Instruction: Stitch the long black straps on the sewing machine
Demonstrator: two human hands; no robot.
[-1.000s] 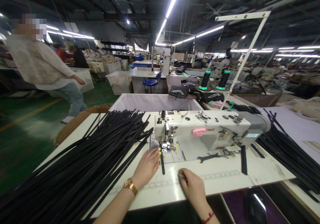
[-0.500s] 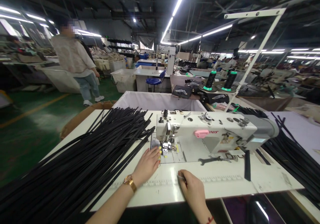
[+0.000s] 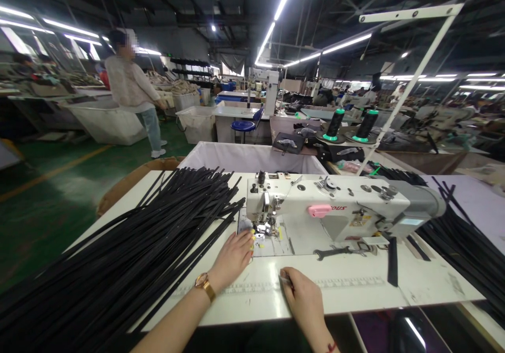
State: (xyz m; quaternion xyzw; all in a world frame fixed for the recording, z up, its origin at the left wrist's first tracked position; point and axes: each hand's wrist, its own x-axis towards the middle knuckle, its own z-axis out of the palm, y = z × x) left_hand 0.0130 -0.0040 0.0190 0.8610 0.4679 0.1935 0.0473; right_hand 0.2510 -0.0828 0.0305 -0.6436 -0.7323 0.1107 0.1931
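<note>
My left hand (image 3: 233, 252) lies flat on the sewing table, its fingers stretched out and together, tips beside the presser foot (image 3: 262, 229) of a white sewing machine (image 3: 292, 200). Bits of yellow and orange show at those fingertips; what lies beneath the hand is hidden. My right hand (image 3: 302, 288) is closed and rests near the table's front edge, over a printed ruler scale (image 3: 347, 281). A small, partly shiny thing shows between its thumb and fingers, too hidden to name. Left of my left hand lies a large heap of black strips (image 3: 158, 232).
A wrench (image 3: 333, 252) lies in front of the machine, with a short black strip (image 3: 392, 262) to its right. More black strips (image 3: 465, 242) are at the far right. Behind stand a lined bin (image 3: 252, 158) and two black thread cones (image 3: 334, 124). A person (image 3: 132, 84) walks at left.
The person at left has stepped to the right. The view has shifted slightly. Both my hands stay in nearly the same place and pose.
</note>
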